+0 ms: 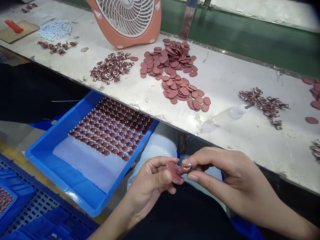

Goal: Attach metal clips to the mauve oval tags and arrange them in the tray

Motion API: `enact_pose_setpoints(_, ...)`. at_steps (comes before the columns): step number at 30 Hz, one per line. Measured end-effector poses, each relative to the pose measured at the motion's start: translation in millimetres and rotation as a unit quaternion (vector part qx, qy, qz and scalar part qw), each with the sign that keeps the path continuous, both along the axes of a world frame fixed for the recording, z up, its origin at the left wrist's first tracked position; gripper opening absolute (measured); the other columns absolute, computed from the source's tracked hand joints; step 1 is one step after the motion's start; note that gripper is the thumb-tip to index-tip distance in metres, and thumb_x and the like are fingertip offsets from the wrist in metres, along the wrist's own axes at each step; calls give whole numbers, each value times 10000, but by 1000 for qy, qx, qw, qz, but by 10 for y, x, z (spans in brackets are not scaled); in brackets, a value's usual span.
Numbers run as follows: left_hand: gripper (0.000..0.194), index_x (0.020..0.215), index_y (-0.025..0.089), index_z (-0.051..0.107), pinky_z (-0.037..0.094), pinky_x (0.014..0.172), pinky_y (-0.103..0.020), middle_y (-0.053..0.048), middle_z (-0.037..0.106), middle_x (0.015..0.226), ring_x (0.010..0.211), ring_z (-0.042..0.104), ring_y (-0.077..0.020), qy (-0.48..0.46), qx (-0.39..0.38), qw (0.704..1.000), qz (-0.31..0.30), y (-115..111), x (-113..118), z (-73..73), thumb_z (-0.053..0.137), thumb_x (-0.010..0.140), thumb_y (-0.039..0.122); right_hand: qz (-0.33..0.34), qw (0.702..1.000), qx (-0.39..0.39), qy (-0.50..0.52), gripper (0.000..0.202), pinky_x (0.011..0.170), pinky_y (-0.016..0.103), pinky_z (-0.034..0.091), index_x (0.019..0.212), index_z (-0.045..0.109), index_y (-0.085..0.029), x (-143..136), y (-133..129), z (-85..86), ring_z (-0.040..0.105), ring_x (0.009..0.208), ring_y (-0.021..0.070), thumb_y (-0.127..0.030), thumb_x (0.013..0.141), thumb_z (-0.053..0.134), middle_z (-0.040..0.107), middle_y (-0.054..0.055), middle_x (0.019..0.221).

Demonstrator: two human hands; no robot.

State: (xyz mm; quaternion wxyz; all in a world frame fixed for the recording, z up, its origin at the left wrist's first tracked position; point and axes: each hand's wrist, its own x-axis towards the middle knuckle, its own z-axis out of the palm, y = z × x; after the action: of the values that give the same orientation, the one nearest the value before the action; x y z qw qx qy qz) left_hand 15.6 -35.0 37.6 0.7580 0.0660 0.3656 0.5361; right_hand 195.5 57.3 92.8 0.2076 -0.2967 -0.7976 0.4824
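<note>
Between thumb and fingers, my left hand (pixel 155 181) holds a reddish-brown oval disc (pixel 172 170). My right hand (pixel 225 176) pinches a small brown figure (pixel 185 169) with white bits, its lower end against the disc's face. Both hands are above my lap, in front of the table edge. On the white table (pixel 225 73) lie a heap of similar discs (pixel 175 56), a pile of small figures (pixel 112 66) and another such pile (pixel 267 103). A clear bottle with a thin dark tip (pixel 230 113) lies near the right pile.
A blue tray (pixel 92 210) left of my hands holds rows of figures on discs. An orange fan (pixel 127 23) stands at the table's back. Farther left are pale small pieces (pixel 55 30) and a red object (pixel 14 26) on cardboard. A person's dark sleeve (pixel 32 90) shows at left.
</note>
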Motion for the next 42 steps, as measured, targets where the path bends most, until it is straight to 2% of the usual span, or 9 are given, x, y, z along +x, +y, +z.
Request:
enact_pose_setpoints(8,327,913,178,792,516,525,-130,-19,733,725,652,683,-105,-7,-14,1000,1,15,8,-19,888,675,381,35,999,24,9,120,682,185,533,1043,671,-264,-18,79,12,690,752,99,-200,943,653,739,-28,875)
enact_pose_setpoints(14,342,901,168,787,513,510,-127,-11,718,715,635,672,-98,-12,-27,1000,-3,34,21,-45,894,660,386,54,998,22,-1,90,735,149,525,1025,674,-248,-21,117,6,689,786,66,-205,950,651,742,-46,890)
enact_pose_setpoints(22,361,877,155,770,474,494,-128,-12,688,692,605,631,-89,-6,-39,999,-18,34,26,-25,895,653,410,72,997,31,-19,70,709,194,548,1010,674,-249,-11,146,36,701,774,101,-230,952,642,747,-35,867)
enact_pose_setpoints(27,353,873,165,776,470,487,-118,-3,689,691,591,628,-77,-11,-38,999,-10,23,30,-34,905,642,399,83,995,58,-27,88,691,220,558,1023,662,-262,-37,145,66,694,765,114,-221,950,635,745,-44,861)
enact_pose_setpoints(33,339,829,163,769,463,484,-116,13,668,658,580,619,-69,-14,-46,999,2,14,45,-45,912,629,396,108,990,83,-36,97,741,203,529,1011,638,-239,-49,132,72,672,796,89,-165,956,609,737,-50,898)
enact_pose_setpoints(42,325,759,161,751,447,471,-105,22,663,633,566,619,-62,-23,-56,998,13,12,64,-17,927,604,387,118,988,92,-31,76,745,176,531,1004,637,-219,-75,144,92,671,799,82,-169,951,617,729,-41,889)
